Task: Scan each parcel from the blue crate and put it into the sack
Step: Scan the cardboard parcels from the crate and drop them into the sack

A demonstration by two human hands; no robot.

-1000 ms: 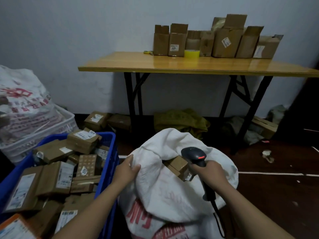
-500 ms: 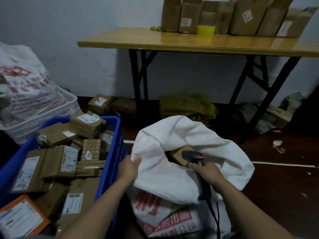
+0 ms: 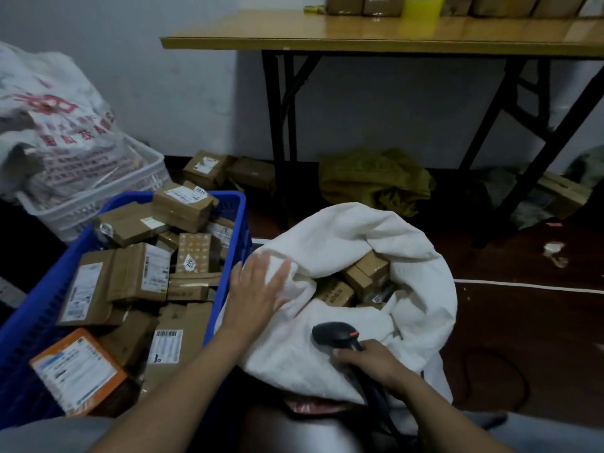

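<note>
The white sack [image 3: 343,233] stands open on the floor, just beside the blue crate [image 3: 237,220], and some boxes [image 3: 369,269] lie inside its mouth. The crate is full of brown parcels [image 3: 137,276]. The left hand [image 3: 258,289] rests on the left edge of the sack, fingers straight and spread, its grip wide and holding nothing. The right hand [image 3: 376,361] has its grip around the handle of a black scanner [image 3: 336,335] at the near edge of the sack. Behind stands a wooden worktop [image 3: 392,34].

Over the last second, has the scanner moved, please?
Yes, the scanner in the right hand drew back from the mouth of the sack to its near rim.
</note>
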